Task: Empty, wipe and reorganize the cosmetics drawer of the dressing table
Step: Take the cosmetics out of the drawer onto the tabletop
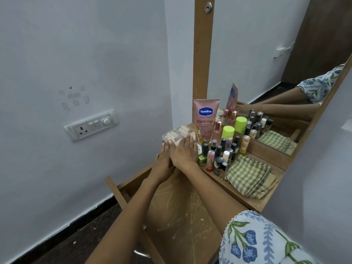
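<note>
The drawer (190, 216) of the dressing table is pulled out under my forearms; its wooden bottom is bare and streaked with pale smears. On the left end of the table top (255, 203) sits a clear organizer box (176, 132) filled with beige tubes. My left hand (163, 159) lies against its near side, fingertips on the box. My right hand (183, 151) overlaps the left and rests on the box's top with fingers straight. Part of the box is hidden under both hands.
A pink Vaseline tube (205, 119) stands behind the box. Several nail polish bottles (219, 155) and a green-capped bottle (228, 131) crowd the middle, with a folded checked cloth (249, 176) to the right. A mirror (266, 63) backs the table. A wall socket (91, 124) is on the left.
</note>
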Available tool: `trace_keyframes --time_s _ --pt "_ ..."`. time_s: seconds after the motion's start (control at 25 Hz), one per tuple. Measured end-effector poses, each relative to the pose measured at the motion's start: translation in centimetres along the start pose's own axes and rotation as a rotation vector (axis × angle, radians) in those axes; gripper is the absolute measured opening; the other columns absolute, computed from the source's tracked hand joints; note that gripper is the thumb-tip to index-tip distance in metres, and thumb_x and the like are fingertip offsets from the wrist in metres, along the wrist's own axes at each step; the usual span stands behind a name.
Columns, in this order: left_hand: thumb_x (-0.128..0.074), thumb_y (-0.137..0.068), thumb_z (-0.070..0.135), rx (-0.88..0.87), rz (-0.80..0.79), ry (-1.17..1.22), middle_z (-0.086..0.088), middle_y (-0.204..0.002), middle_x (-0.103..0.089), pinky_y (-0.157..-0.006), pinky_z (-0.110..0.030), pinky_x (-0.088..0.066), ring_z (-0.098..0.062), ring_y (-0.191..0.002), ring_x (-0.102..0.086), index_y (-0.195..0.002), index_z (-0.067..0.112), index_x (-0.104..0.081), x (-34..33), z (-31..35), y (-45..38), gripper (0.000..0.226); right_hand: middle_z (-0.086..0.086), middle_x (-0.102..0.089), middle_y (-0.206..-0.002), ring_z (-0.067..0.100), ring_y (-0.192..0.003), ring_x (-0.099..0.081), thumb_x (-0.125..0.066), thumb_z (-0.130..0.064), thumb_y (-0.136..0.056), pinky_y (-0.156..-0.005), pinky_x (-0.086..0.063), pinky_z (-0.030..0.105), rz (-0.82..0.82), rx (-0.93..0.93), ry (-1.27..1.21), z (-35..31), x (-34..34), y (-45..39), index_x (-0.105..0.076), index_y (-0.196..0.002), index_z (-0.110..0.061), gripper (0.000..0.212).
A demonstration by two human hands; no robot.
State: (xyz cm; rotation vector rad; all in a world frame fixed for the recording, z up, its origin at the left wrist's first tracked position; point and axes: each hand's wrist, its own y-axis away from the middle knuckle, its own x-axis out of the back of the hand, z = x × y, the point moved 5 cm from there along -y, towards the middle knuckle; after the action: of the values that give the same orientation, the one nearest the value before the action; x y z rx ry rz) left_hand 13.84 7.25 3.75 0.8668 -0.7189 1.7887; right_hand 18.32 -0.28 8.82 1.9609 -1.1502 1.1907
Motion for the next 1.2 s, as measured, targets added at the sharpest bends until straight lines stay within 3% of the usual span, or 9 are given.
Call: trace_keyframes --time_s 0.24,0.4,0.52,0.6,0.68,0.8,0.92,1.04,1.2 --pt "-0.041 -0.099 0.035 -0.103 0.024 -0.1 0.0 -0.16 0.005 -0.12 -0.047 -0.002 -0.016 -0.146 0.012 -0.151 0.028 -0.005 -0.1 0.5 1.5 0.064 0.015 0.006 -0.16 0.024 -0.148 0.01 -0.008 -0.069 -0.091 -0.12 0.007 0.039 0.037 -0.022 -0.02 0.2 0.1 -0.6 -0.001 -0.151 0.0 0.092" --pt "-0.042 -0.099 0.034 -0.092 0.033 -0.171 0.002 -0.16 0.001 -0.121 -0.044 -0.004 -0.015 -0.146 0.008 -0.152 0.028 -0.008 -0.4 0.6 3.3 0.063 0.015 0.003 -0.16 0.025 -0.148 0.006 -0.011 -0.065 -0.093 -0.121 0.003 0.039 0.078 -0.013 -0.046 0.1 0.8 -0.7 -0.005 -0.151 -0.002 0.086" --pt "-0.039 -0.099 0.037 -0.065 0.101 -0.183 0.001 -0.16 -0.01 -0.121 -0.042 -0.006 -0.016 -0.147 -0.003 -0.151 0.024 -0.016 0.6 1.7 5.5 0.059 0.015 -0.018 -0.158 0.029 -0.146 -0.017 -0.022 -0.048 -0.101 -0.119 -0.02 0.04 0.182 0.147 -0.075 -1.3 2.2 1.7 -0.028 -0.147 -0.003 0.064" --pt "-0.039 -0.099 0.038 -0.05 0.134 -0.191 0.0 -0.159 -0.013 -0.121 -0.042 -0.01 -0.016 -0.147 -0.007 -0.15 0.023 -0.018 1.2 2.6 7.6 0.058 0.013 -0.044 -0.144 0.026 -0.13 -0.045 -0.028 -0.039 -0.103 -0.103 -0.042 0.036 0.265 0.277 -0.165 -1.5 3.4 4.8 -0.047 -0.133 -0.007 0.048" --pt "-0.037 -0.099 0.041 -0.048 0.146 -0.208 0.001 -0.16 -0.009 -0.121 -0.04 -0.011 -0.014 -0.147 -0.005 -0.151 0.023 -0.015 1.4 3.6 10.0 0.06 0.006 -0.06 -0.121 0.018 -0.109 -0.058 -0.029 -0.039 -0.102 -0.085 -0.05 0.03 0.316 0.38 -0.279 -0.1 4.6 8.5 -0.055 -0.122 -0.011 0.043" --pt "-0.031 -0.099 0.046 -0.047 0.088 -0.22 0.004 -0.159 0.004 -0.121 -0.033 -0.001 -0.011 -0.147 0.005 -0.152 0.022 -0.006 0.6 5.6 13.3 0.064 -0.003 -0.064 -0.11 0.009 -0.098 -0.06 -0.028 -0.049 -0.1 -0.077 -0.047 0.021 0.31 0.455 -0.354 4.7 5.4 13.1 -0.06 -0.117 -0.015 0.049" --pt "-0.03 -0.1 0.046 -0.135 0.033 -0.208 0.006 -0.157 0.009 -0.117 -0.027 0.005 -0.009 -0.146 0.009 -0.152 0.02 -0.002 -0.9 8.9 15.1 0.065 -0.005 -0.065 -0.103 0.007 -0.091 -0.061 -0.026 -0.053 -0.098 -0.072 -0.049 0.023 0.366 0.432 -0.302 10.6 6.8 15.8 -0.062 -0.111 -0.018 0.052" --pt "-0.03 -0.1 0.046 -0.209 -0.03 -0.223 0.004 -0.159 0.009 -0.115 -0.026 0.008 -0.008 -0.145 0.012 -0.152 0.02 -0.001 -2.7 11.9 15.5 0.065 -0.005 -0.063 -0.098 0.011 -0.088 -0.061 -0.031 -0.049 -0.098 -0.069 -0.051 0.031 0.428 0.389 -0.261 15.1 9.0 16.8 -0.063 -0.106 -0.018 0.046" --pt "-0.027 -0.1 0.049 -0.269 -0.087 -0.245 0.004 -0.159 0.012 -0.12 -0.034 0.003 -0.006 -0.144 0.015 -0.152 0.019 0.002 -4.6 15.6 15.4 0.067 0.0 -0.064 -0.099 0.015 -0.088 -0.061 -0.044 -0.032 -0.1 -0.067 -0.042 0.023 0.514 0.366 -0.228 18.7 11.7 17.3 -0.065 -0.104 -0.013 0.029"
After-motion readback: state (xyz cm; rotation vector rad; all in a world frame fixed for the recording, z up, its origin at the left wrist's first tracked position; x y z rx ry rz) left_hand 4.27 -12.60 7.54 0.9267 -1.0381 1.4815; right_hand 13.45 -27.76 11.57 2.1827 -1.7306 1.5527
